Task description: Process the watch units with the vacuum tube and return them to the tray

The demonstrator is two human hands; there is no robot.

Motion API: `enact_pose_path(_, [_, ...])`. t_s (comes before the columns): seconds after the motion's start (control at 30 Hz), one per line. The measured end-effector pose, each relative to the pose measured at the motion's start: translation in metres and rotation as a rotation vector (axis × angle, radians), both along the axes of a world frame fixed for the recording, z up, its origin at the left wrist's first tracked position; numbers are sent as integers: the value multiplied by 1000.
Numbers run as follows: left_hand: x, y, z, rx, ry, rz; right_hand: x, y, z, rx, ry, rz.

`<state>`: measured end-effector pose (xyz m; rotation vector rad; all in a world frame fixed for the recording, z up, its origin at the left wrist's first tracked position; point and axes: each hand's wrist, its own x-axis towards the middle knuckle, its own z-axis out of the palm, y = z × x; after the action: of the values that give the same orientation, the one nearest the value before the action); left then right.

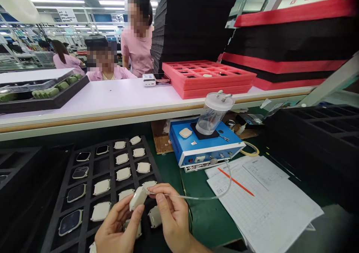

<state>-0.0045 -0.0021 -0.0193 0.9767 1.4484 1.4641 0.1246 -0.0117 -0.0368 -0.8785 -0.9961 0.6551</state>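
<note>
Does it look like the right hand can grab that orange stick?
Probably yes. The orange stick lies on the papers, with only the clear tube seeming to cross it. But the right hand holds that tube, so it might need to let go first.

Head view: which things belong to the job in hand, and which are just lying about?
Seemingly in use:
pale case, in the left hand
clear tube, in the right hand
blue box, where the tube leads
black tray of cases

Seemingly lying about:
papers
red strip
yellow ring

Green bench, black tray, blue machine, papers
</note>
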Motion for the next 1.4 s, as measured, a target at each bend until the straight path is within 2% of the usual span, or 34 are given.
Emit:
enact_pose_path(0.23, [5,-3,9,16,82,4,3,-2,-1,-20,-18,0])
enact_pose_path(0.6, [3,-4,2,56,144,-40,4,-1,-5,-31,11,12])
enact_pose_path(1.03, [5,-10,5,44,159,-77,2,-8,-7,-70,30,22])
enact_pose_path(1.4, [5,-7,6,30,167,-51,4,-5,-3,-67,-9,-6])
